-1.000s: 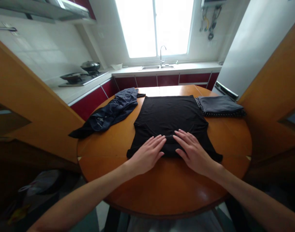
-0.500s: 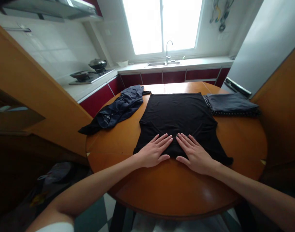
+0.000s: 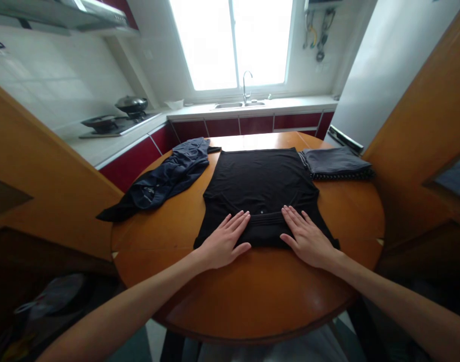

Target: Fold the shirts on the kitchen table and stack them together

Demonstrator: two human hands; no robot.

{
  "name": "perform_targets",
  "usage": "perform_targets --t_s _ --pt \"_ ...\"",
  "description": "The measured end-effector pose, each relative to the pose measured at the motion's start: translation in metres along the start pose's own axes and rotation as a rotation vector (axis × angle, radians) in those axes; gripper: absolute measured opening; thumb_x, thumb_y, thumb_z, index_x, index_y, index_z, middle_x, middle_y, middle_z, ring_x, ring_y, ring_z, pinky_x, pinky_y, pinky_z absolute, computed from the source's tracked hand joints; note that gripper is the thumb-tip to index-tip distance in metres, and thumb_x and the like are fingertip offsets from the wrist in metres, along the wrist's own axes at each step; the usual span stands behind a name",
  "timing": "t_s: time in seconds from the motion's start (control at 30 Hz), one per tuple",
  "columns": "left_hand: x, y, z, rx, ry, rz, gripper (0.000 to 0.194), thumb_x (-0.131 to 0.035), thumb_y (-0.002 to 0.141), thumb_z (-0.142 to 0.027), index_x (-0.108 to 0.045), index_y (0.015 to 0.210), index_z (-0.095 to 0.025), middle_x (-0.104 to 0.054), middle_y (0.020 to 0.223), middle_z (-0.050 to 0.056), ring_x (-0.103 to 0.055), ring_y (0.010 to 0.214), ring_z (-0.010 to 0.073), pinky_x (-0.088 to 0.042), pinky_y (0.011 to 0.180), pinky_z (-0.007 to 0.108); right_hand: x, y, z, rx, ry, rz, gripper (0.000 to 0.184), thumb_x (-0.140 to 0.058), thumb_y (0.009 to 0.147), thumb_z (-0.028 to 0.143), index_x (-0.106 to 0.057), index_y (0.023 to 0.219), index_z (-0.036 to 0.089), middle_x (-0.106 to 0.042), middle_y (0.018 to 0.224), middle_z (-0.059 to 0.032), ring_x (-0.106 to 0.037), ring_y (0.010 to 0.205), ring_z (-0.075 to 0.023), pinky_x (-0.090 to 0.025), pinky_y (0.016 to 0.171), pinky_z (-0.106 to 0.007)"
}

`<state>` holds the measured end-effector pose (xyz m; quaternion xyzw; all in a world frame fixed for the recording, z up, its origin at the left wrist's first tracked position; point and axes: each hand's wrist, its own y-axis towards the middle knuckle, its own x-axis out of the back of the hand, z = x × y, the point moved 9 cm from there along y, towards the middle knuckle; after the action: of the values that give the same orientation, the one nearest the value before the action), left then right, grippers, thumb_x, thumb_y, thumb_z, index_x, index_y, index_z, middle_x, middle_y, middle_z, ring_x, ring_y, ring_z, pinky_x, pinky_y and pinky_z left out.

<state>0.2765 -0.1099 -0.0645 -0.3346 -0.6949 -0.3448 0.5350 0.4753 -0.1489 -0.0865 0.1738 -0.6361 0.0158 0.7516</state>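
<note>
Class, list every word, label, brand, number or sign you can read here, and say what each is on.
No text can be read.
Dark blue garment: a pale mark, too small and blurred to read.
Black garment: a tiny pale spot; whether it is lettering cannot be told.

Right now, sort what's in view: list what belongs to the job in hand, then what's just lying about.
In the job:
black garment, laid out
left hand and right hand, both on its near part
table beneath

Lying about, seemingly, since neither hand touches them:
crumpled dark blue garment
folded stack of cloth
lidded pan
</note>
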Motion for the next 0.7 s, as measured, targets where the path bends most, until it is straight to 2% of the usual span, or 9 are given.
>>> perform_targets --t_s 0.1,0.17,0.3,0.37,0.53,0.63,0.7 --pt "0.012 0.009 -0.011 0.051 -0.005 -0.122 0.057 -0.036 0.107 -0.039 -0.028 0.159 -0.019 -0.038 0.161 0.011 -0.028 0.151 0.0232 -0.018 0.125 0.048 0.008 0.002 0.005 -0.024 0.024 -0.026 0.074 -0.041 0.101 0.045 -0.015 0.162 0.013 -0.024 0.165 -0.0144 -0.019 0.154 -0.0264 -0.021 0.123 -0.052" --pt "0.015 0.017 -0.022 0.048 0.003 -0.167 0.054 -0.037 0.105 -0.035 -0.034 0.156 -0.018 -0.040 0.160 0.010 -0.030 0.151 0.0234 -0.020 0.125 0.048 0.018 0.007 0.015 -0.002 0.051 -0.060 0.076 -0.046 0.097 0.038 -0.016 0.162 0.012 -0.022 0.166 -0.0145 -0.016 0.154 -0.0273 -0.020 0.123 -0.053" --pt "0.002 0.029 -0.037 0.002 0.028 -0.112 0.056 -0.037 0.105 -0.037 -0.032 0.157 -0.017 -0.035 0.162 0.011 -0.024 0.153 0.0248 -0.020 0.124 0.048 0.035 0.024 0.034 0.073 0.108 -0.131 0.075 -0.049 0.094 0.034 -0.021 0.161 0.015 -0.024 0.166 -0.0121 -0.016 0.155 -0.0268 -0.017 0.124 -0.053" --pt "-0.006 0.029 -0.039 -0.023 0.045 -0.063 0.056 -0.033 0.106 -0.037 -0.029 0.158 -0.017 -0.032 0.163 0.011 -0.022 0.154 0.0242 -0.018 0.125 0.048 0.030 0.032 0.037 0.077 0.118 -0.119 0.071 -0.047 0.095 0.035 -0.026 0.160 0.015 -0.027 0.165 -0.0127 -0.019 0.154 -0.0273 -0.016 0.124 -0.054" --pt "-0.014 0.024 -0.036 -0.049 0.059 -0.017 0.056 -0.029 0.108 -0.039 -0.026 0.160 -0.018 -0.026 0.165 0.010 -0.016 0.155 0.0236 -0.013 0.126 0.046 -0.005 0.035 0.034 0.063 0.103 0.010 0.064 -0.042 0.099 0.040 -0.033 0.158 0.017 -0.033 0.163 -0.0125 -0.021 0.153 -0.0280 -0.017 0.122 -0.058" --pt "-0.008 0.023 -0.035 -0.054 0.025 -0.032 0.055 -0.031 0.108 -0.040 -0.028 0.159 -0.019 -0.029 0.165 0.009 -0.019 0.154 0.0233 -0.014 0.125 0.047 -0.005 0.032 0.029 0.047 0.139 -0.027 0.062 -0.042 0.099 0.040 -0.036 0.156 0.017 -0.032 0.163 -0.0126 -0.022 0.153 -0.0276 -0.020 0.122 -0.055" --pt "0.003 0.022 -0.026 -0.003 -0.008 -0.093 0.056 -0.035 0.107 -0.042 -0.032 0.157 -0.019 -0.035 0.162 0.011 -0.027 0.152 0.0242 -0.019 0.124 0.046 0.003 0.031 0.019 -0.021 0.202 -0.098 0.060 -0.043 0.100 0.039 -0.040 0.154 0.013 -0.037 0.161 -0.0156 -0.030 0.150 -0.0280 -0.027 0.120 -0.051"
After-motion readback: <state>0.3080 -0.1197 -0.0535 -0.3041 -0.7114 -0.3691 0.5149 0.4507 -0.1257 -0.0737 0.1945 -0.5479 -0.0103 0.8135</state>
